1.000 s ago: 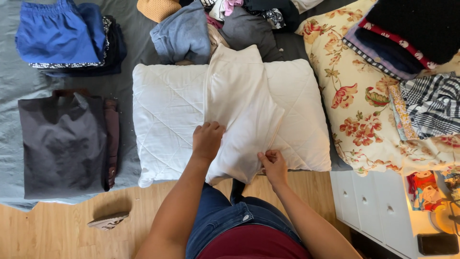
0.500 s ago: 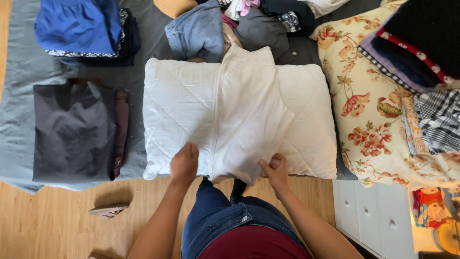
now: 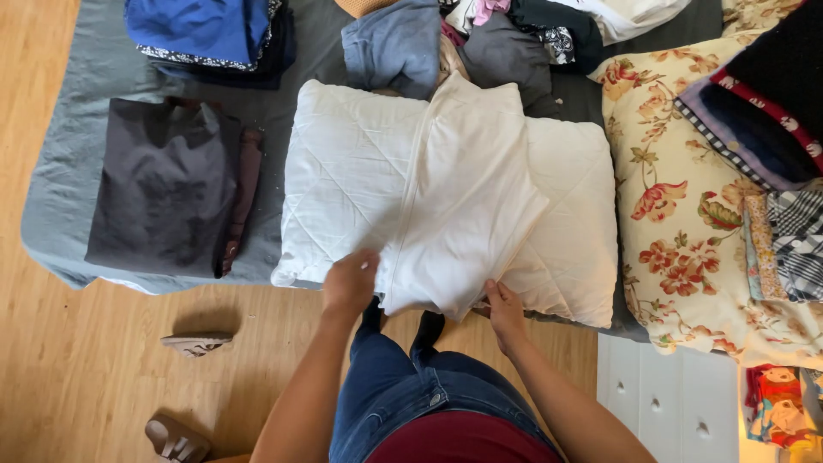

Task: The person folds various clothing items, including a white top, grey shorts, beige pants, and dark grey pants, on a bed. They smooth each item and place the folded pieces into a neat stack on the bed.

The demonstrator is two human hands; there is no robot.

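White folded garment (image 3: 463,206) lies on top of a white quilted pillow (image 3: 343,180), its near edge hanging just past the pillow's front edge toward the person. Nearest the camera are the person's dark red top and blue jeans (image 3: 403,403), with both forearms reaching forward over the wooden floor (image 3: 111,377). The left hand (image 3: 350,281) rests at the near left corner of the garment, fingers curled down onto the cloth; whether it pinches the fabric or only presses on it cannot be told. The right hand (image 3: 504,307) is closed on the near right corner of the garment, the fingers tucked under the edge.

Two tan sandals (image 3: 195,344) lie on the floor to the left of the legs, well apart from each other. To the right stands a white drawer unit (image 3: 677,403).

The pillow sits on a bed covered with a grey sheet (image 3: 60,171). On the sheet to the left lies a flat dark grey folded garment (image 3: 159,193). To the right of the pillow lies a cream floral quilt (image 3: 677,223), carrying a stack of dark and checked clothes (image 3: 771,120). Farther back, a blue folded pile (image 3: 206,30) sits at the far left, and a heap of grey and mixed clothes (image 3: 454,43) lies just behind the pillow.
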